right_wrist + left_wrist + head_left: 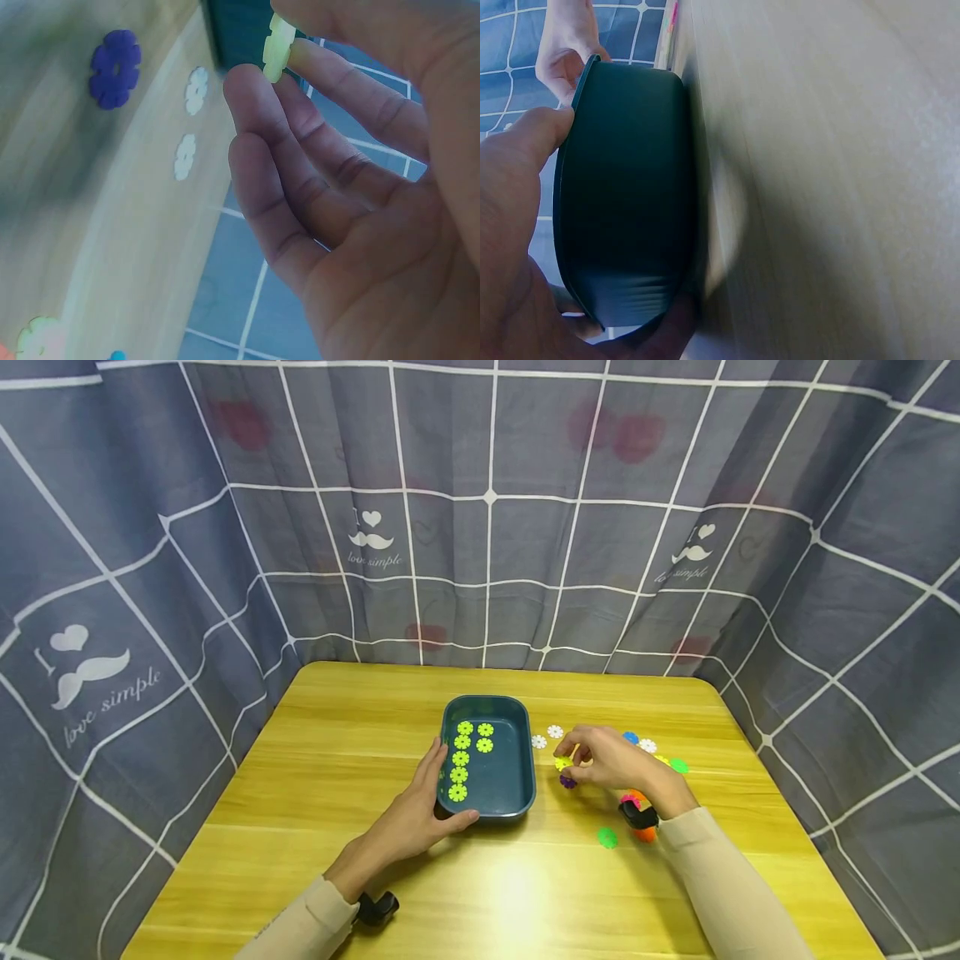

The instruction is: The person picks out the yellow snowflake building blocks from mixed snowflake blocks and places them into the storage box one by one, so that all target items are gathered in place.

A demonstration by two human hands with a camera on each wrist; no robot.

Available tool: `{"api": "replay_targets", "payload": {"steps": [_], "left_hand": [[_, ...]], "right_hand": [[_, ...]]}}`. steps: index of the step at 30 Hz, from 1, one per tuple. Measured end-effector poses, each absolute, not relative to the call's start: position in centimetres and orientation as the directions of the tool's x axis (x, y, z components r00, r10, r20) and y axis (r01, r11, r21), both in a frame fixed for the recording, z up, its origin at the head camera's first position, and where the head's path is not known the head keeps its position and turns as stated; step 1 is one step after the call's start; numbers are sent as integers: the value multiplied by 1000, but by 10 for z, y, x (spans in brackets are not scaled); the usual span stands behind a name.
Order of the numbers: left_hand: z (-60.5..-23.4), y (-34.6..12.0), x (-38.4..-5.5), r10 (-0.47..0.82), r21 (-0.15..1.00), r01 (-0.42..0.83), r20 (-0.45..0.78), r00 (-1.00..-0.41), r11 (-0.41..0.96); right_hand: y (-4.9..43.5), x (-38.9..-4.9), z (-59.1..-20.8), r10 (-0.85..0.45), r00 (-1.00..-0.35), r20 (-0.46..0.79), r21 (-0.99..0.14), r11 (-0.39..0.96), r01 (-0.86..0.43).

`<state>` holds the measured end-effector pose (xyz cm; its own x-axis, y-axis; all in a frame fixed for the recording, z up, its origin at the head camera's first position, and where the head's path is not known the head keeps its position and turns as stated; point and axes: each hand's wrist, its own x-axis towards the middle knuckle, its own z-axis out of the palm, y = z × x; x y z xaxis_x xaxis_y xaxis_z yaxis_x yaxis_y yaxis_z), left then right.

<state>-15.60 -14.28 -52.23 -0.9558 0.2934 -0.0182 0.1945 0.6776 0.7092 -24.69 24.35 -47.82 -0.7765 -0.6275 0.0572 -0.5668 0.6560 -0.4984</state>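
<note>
A dark teal tray (506, 777) stands on the table, with several yellow-green toothed plastic discs (460, 759) inside, a column along its left side and two beside it. My left hand (408, 814) rests against the tray's near left corner, fingers extended along the left wall and thumb along the near side. To the right of the tray, my right hand (611, 758) pinches a yellow disc (278, 49) between thumb and finger, its other fingers loosely bent. Below this hand lies a purple disc (115, 69); two white discs (554, 732) lie beside the tray.
Right of and partly behind the right hand are more discs, among them a blue one (631, 737), a green one (678, 766) and orange ones (646, 835). Another green disc (607, 837) lies nearer. A grey checked curtain (450, 543) surrounds the wooden table (337, 718).
</note>
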Motion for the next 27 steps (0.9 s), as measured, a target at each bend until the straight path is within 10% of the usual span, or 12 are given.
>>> {"api": "replay_targets", "payload": {"steps": [27], "left_hand": [[-524,-144,-157,306,704,209,-12,-952,679]], "right_hand": [[213,-254,-461,-685,-723,89,-453,618,-642]]}}
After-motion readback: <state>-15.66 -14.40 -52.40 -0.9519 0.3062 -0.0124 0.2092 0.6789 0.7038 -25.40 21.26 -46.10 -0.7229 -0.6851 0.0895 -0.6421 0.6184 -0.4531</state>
